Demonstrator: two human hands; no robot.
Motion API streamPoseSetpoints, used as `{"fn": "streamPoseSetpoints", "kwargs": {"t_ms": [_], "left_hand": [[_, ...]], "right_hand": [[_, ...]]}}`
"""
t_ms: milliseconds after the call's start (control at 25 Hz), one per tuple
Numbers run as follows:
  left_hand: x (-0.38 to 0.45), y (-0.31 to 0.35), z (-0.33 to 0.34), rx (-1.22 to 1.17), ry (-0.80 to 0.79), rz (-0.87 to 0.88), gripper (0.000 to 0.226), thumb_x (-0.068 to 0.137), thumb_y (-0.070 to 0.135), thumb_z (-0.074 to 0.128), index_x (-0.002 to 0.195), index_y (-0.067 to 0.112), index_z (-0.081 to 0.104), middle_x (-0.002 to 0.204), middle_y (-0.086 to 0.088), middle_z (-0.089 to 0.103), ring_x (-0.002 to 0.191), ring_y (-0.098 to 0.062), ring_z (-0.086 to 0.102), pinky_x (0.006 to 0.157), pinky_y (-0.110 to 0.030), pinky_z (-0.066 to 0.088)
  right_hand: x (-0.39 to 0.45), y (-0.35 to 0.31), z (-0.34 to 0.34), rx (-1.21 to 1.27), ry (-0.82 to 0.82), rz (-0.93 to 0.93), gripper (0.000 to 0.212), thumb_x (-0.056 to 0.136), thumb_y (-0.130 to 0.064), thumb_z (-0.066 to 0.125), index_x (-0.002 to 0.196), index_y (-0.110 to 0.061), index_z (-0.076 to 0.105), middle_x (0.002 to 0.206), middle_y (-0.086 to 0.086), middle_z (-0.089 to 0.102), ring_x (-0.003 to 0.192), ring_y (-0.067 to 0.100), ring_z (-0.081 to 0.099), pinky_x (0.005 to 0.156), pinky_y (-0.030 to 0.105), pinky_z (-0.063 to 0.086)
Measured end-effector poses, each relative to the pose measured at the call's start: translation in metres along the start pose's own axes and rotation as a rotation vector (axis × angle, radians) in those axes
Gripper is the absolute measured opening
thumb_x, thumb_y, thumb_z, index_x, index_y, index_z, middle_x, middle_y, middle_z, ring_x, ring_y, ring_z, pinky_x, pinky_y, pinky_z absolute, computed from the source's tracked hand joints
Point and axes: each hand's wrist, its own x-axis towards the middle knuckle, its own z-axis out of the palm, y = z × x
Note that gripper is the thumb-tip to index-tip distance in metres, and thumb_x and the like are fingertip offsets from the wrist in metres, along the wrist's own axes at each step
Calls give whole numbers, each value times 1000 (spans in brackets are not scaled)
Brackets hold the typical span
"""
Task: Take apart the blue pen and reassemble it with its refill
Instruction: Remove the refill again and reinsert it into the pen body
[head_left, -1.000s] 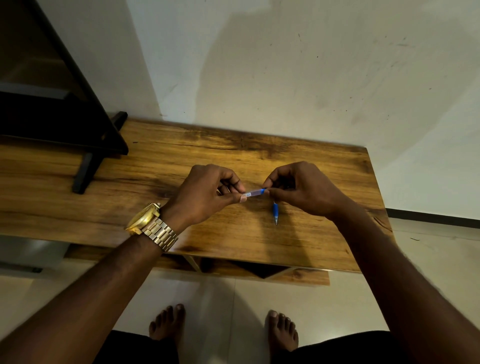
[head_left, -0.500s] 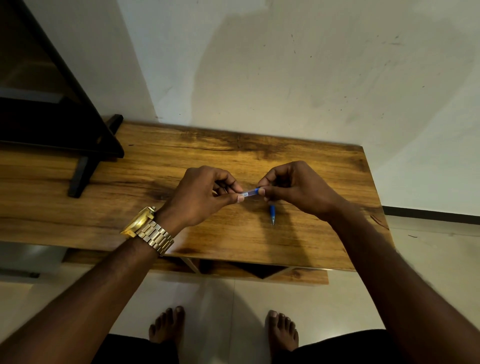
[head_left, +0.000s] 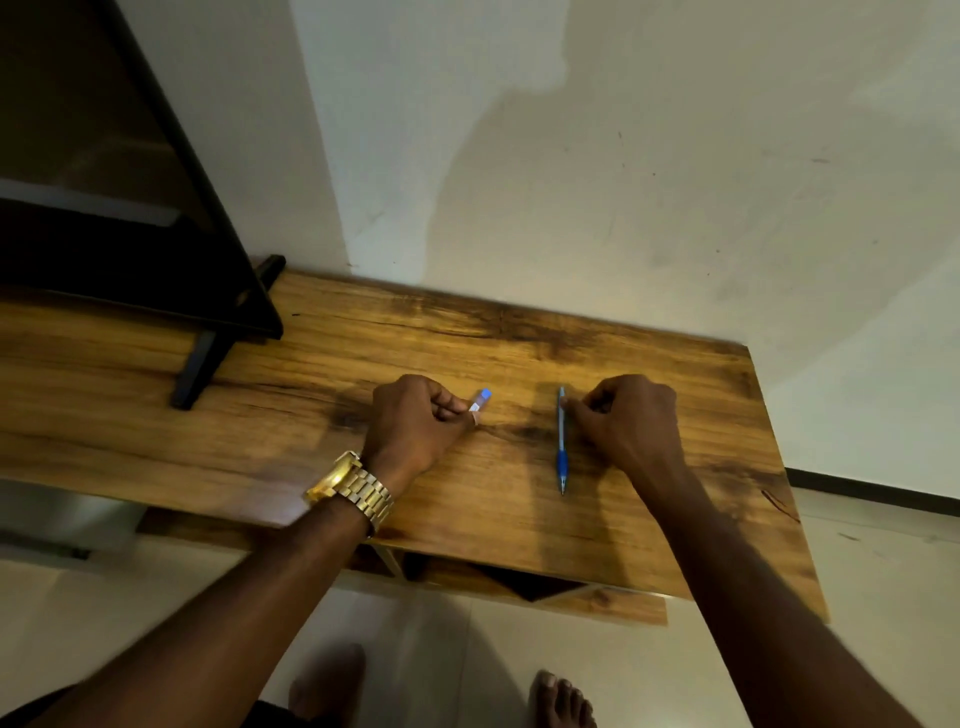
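Note:
The blue pen is in two parts. My left hand (head_left: 415, 426) rests on the wooden table (head_left: 519, 530) and is closed around the barrel piece (head_left: 480, 401), whose white and blue end sticks out past my thumb, pointing up and right. The rest of that piece is hidden in my fist. The front piece (head_left: 561, 441), a thin blue shaft with a thicker blue grip and a pointed tip, lies on the table with its tip towards me. My right hand (head_left: 628, 426) is just right of it, with fingertips pinched on its far end.
A black TV (head_left: 104, 208) on a black stand foot (head_left: 200, 364) takes up the table's left part. A white wall runs behind the table. Its right edge is close to my right forearm. Below the near edge are a tiled floor and my bare feet.
My hands have come apart and dropped to the table. The left keeps the barrel piece, and the right has let it go and moved to the front piece lying on the table.

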Motion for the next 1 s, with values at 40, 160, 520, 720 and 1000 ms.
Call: {"fn": "streamPoseSetpoints", "kwargs": {"t_ms": [40, 160, 520, 720, 1000], "left_hand": [[0, 1, 3, 29, 1, 7, 18, 78, 33, 97, 85, 20, 87, 72, 13, 77, 63, 6, 67, 56, -4, 48], [0, 5, 7, 160, 29, 37, 17, 81, 38, 93, 82, 22, 86, 78, 9, 81, 71, -2, 72, 67, -28, 63], [-3, 4, -5, 279, -13, 236, 16, 96, 38, 78, 104, 24, 82, 101, 5, 79, 95, -13, 73, 75, -34, 60], [-34, -8, -28, 622, -155, 293, 88, 93, 72, 61, 164, 26, 36, 170, -2, 34, 154, -24, 35, 118, -42, 40], [-79, -41, -11, 722, -239, 112, 109, 92, 89, 22, 172, 25, -14, 179, -5, -26, 167, -31, -20, 134, -60, 2]], "right_hand": [[-1, -2, 2, -12, -2, 18, 29, 88, -45, 88, 81, -18, 81, 68, -2, 73, 58, 6, 68, 45, 13, 45], [-5, -8, 13, -27, -61, 48, 27, 84, -39, 92, 78, -20, 75, 79, 4, 75, 63, 14, 73, 54, 27, 63], [-6, -26, -7, 1216, -224, 240, 13, 111, -9, 51, 99, -5, 56, 82, 8, 67, 67, 19, 68, 70, 39, 65], [-37, -39, -48, 1851, -226, 196, 26, 106, -33, 44, 87, -17, 53, 70, -3, 36, 54, 12, 30, 52, 28, 30], [-70, -39, -52, 2169, -262, 266, 67, 99, -72, 42, 56, -22, 33, 54, -8, 14, 49, 12, 11, 51, 27, 14]]}}
